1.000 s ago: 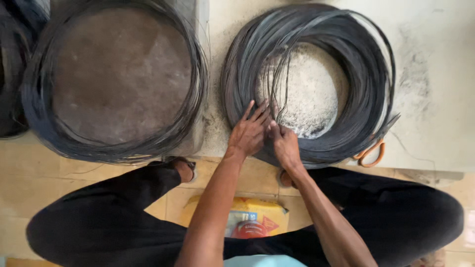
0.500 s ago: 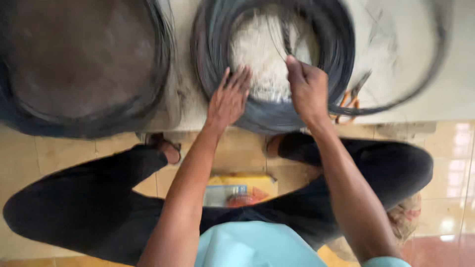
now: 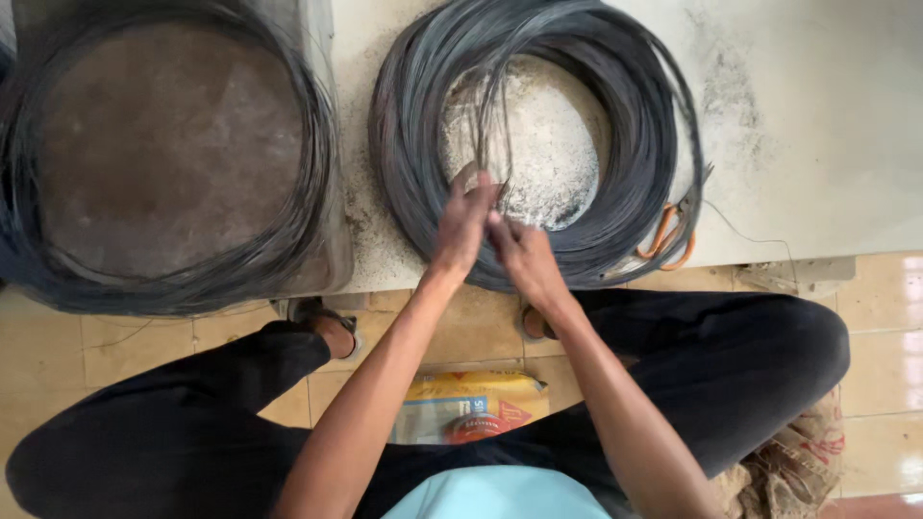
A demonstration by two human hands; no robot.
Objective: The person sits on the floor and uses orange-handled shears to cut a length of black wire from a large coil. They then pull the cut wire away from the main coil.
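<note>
My left hand [image 3: 465,223] is pinched shut on a thin bundle of wire strands [image 3: 492,135] that rise from my fingers and run up across the middle of the coil. My right hand [image 3: 524,255] sits just beside it, fingers curled toward the same strands; I cannot tell whether it has a firm hold or only touches them. Both hands rest over the near rim of the dark wire coil [image 3: 615,125], which lies flat on a pale concrete slab [image 3: 817,125].

I judge the main hazard to be the strand ends: they are stiff and pointed, right at my fingertips, and could spring or prick if the pinch slips. Pulling the bundle could also drag neighbouring loops up and tangle the coil, since the turns lie loose.

To the right, orange-handled cutters [image 3: 669,231] lie touching the coil's outer edge, close to the slab's front edge, where a tugged loop might knock them off. A stray thin wire trails further right along the slab. To the left, a second, larger wire coil [image 3: 317,144] rings a brown round surface [image 3: 163,144]; the gap between the two coils is narrow. Open room is mainly the bare slab to the upper right. Below the edge, my dark-trousered legs and a yellow printed bag [image 3: 471,404] crowd the tiled floor [image 3: 885,317].
</note>
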